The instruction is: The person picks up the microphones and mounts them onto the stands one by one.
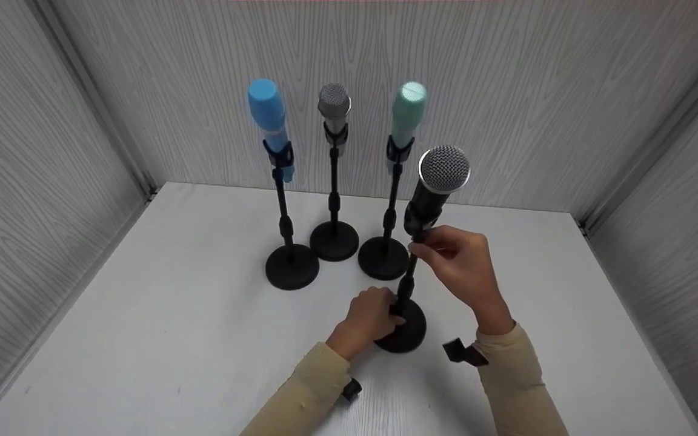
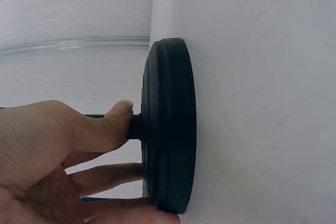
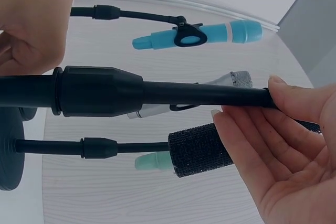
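Nearest to me is a black microphone (image 1: 444,169) with a silver mesh head, clipped onto a black desk stand (image 1: 406,287). My right hand (image 1: 464,266) pinches the stand's pole just under the clip, thumb against fingers. Low on the same pole, my left hand (image 1: 368,316) grips it with the thumb, while other fingers touch the round base (image 2: 170,124). That base is at the white tabletop; whether it rests fully flat I cannot tell. In the right wrist view the microphone's body (image 3: 197,150) looks studded and glittery, partly hidden by my fingers.
Behind stand three more microphones on black round-based stands: a blue one (image 1: 267,109) at left, a silver one (image 1: 334,103) in the middle, a mint-green one (image 1: 409,109) at right. Grey wood-grain panels (image 1: 506,91) enclose the white table (image 1: 173,315) at the back and sides.
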Demonstrator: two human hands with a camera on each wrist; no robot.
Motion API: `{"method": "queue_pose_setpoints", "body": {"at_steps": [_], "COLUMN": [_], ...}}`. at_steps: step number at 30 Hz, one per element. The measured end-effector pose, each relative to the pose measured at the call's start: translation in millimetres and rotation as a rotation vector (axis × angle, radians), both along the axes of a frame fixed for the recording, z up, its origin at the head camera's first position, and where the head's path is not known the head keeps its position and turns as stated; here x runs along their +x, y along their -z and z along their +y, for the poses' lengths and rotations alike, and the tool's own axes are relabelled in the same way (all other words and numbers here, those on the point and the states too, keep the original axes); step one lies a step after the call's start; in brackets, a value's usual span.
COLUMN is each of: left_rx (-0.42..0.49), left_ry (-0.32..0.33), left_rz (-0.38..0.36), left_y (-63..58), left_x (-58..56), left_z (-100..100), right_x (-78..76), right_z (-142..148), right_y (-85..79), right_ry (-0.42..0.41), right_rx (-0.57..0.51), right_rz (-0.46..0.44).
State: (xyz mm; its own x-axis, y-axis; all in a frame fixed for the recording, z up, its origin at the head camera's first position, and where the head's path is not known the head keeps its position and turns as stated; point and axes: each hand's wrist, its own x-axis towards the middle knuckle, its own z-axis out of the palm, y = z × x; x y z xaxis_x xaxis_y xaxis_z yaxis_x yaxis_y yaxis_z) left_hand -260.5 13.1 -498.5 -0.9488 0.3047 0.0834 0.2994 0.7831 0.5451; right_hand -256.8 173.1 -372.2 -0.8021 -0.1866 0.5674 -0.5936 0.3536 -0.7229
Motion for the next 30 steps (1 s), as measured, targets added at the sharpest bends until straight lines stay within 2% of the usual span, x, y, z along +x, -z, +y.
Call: {"method": "queue_pose_setpoints", "body": {"at_steps": [5, 9, 13, 16, 18, 23, 26, 30], "left_rx": [-0.006, -0.02, -0.003, 0.067, 0.159, 0.416, 0.508, 0.572], "left_ry": [0.002, 0.01, 0.033, 0.054, 0.076, 0.125, 0.113, 0.096], "left_rz": [0.013, -0.006, -0.064, -0.055, -0.01, 0.164, 0.257, 0.348], "left_y": [2.0, 1.6, -5.3, -13.5, -19.2, -30.5, -32.2, -29.3], "left_x": [-2.5, -2.4, -2.9, -4.5, -6.1, -7.8, -7.1, -4.9], "left_z": [2, 2, 0, -5, -8, -11, -8, -3], "right_x": [-1.6, -1.2, -1.8, -2.2, -2.3, -1.7, -1.6, -2.4], "right_z": [3, 5, 7, 7, 7, 7, 6, 6], "right_y": [0.3, 0.9, 1.4, 1.9, 2.3, 1.5, 0.5, 0.5], "right_ry": [0.005, 0.012, 0.013, 0.011, 0.011, 0.011, 0.012, 0.014], "right_rx": [0.008, 0.012, 0.007, 0.005, 0.006, 0.009, 0.009, 0.013], "right_rz": [-0.005, -0.019, -0.022, -0.015, -0.01, -0.013, -0.02, -0.02]}}
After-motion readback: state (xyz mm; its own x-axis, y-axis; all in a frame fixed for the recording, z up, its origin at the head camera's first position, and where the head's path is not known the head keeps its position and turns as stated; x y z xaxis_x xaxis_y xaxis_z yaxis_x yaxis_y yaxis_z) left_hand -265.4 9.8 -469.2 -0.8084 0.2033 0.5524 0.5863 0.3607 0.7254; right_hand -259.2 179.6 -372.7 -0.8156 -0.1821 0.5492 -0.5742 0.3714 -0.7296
